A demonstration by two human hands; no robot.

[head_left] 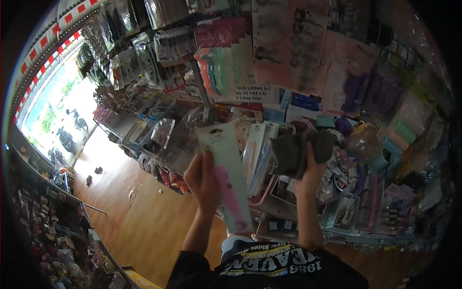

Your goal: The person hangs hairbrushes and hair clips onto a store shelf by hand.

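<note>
My left hand (202, 183) is closed on the left edge of a long flat package (226, 180), white with a pink item showing inside and a hanging slot at its top. The package is held upright in front of my body. To its right, my right hand (312, 168) grips a folded dark grey cloth (289, 155), raised before the shelf. Between the two hands, several slim packets (260, 149) stand in a pink-rimmed basket (263, 194) on the shelf.
Hanging packages (216, 70) and a printed sign (255, 93) are above the shelf. Trays and small goods line the right side. More goods (57, 241) fill a rack at lower left, beside the wooden floor (144, 221). Motorbikes (66, 137) stand outside the opening.
</note>
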